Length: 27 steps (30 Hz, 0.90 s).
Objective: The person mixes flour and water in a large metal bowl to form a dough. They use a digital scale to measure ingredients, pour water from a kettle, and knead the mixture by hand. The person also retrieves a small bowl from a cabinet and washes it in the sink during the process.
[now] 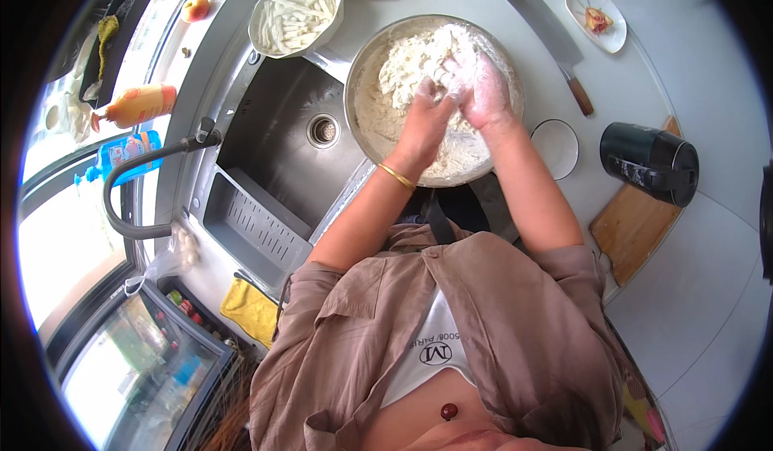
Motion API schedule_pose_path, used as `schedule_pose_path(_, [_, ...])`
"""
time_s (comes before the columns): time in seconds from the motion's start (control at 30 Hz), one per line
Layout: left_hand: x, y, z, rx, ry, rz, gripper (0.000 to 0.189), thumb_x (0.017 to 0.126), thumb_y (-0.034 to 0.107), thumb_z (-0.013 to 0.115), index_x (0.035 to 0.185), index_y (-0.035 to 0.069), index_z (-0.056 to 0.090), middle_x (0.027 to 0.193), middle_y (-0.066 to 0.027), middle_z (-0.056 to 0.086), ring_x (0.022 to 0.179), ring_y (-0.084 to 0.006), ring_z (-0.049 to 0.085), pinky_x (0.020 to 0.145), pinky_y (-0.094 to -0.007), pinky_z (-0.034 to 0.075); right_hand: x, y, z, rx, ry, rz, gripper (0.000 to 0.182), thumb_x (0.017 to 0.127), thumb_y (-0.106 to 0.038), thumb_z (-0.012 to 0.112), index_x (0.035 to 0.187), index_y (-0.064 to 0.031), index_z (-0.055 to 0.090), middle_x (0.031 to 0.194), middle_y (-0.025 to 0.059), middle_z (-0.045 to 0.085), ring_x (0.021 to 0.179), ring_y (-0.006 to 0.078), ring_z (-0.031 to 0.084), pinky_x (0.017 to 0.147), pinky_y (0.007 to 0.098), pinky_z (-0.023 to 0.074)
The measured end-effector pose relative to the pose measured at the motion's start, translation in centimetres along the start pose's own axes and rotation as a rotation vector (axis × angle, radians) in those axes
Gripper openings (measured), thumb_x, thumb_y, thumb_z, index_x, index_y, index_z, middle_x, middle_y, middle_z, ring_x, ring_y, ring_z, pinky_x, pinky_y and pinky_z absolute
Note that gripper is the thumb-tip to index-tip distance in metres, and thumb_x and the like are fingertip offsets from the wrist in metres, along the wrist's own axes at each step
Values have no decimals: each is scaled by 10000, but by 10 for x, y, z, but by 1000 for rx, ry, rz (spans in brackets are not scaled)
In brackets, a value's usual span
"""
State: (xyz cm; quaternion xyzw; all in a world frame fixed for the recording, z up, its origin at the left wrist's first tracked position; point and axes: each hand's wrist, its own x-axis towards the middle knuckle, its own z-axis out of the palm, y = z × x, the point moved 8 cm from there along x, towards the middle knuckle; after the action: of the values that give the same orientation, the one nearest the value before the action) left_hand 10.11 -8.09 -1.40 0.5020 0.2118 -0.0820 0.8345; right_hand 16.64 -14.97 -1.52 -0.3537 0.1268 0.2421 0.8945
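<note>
A wide metal basin [352, 97] stands on the counter before me, holding shaggy, floury dough [406, 64] with loose flour towards its near side. Both of my hands are inside it. My left hand [430, 113], with a gold bangle on its wrist, is at the dough's near edge, its fingers bent and partly hidden. My right hand [480, 88] is coated in flour and lies against the right part of the dough, close beside the left; whether it grips any dough cannot be told.
Left of the basin are a steel sink [272, 113] and a bowl of pale cut strips [296, 13]. At right lie a cleaver [546, 31], a small plate [615, 31], a round white dish [555, 149], a black kettle [646, 161] and a wooden board [634, 227].
</note>
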Motion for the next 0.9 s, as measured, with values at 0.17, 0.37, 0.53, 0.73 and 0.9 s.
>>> schedule_pose_path(0.17, [10, -11, -6, -120, 264, -205, 242, 893, 97, 555, 997, -122, 558, 895, -163, 622, 780, -216, 620, 645, -344, 507, -16, 20, 20, 230, 74, -11, 439, 968, -313, 363, 1298, -28, 413, 1361, 161, 397, 1179, 276, 438, 976, 406, 405])
schedule_pose_path(0.37, [32, -27, -18, -112, 219, -261, 329, 955, 165, 491, 1059, -145, 521, 953, -195, 616, 845, -275, 625, 678, -399, 528, -21, 47, -3, 27, 86, 102, 375, 983, -310, 365, 1221, -46, 486, 1244, 84, 514, 1146, 190, 485, 997, 335, 392])
schedule_pose_path(0.53, [57, -54, -30, -249, 179, -296, 279, 970, 165, 464, 1064, -81, 554, 941, -152, 630, 806, -256, 618, 684, -398, 527, -46, 46, 4, -161, 138, 83, 487, 1000, -340, 333, 1360, -16, 383, 1378, 94, 428, 1279, 202, 394, 1079, 331, 299])
schedule_pose_path(0.73, [56, -50, -17, -426, 152, -312, 302, 968, 249, 481, 963, -44, 553, 802, -107, 606, 618, -226, 569, 503, -382, 473, -57, 39, 3, -475, 93, -13, 569, 999, -386, 334, 1416, 0, 311, 1436, 108, 364, 1321, 199, 339, 1099, 336, 248])
schedule_pose_path(0.9, [49, -18, -25, -385, 272, -300, 323, 990, 255, 401, 1035, -31, 545, 868, -128, 609, 679, -246, 579, 568, -368, 517, -84, 53, 12, -622, 94, 121, 577, 1001, -391, 302, 1407, 20, 318, 1431, 125, 366, 1322, 196, 324, 1093, 323, 249])
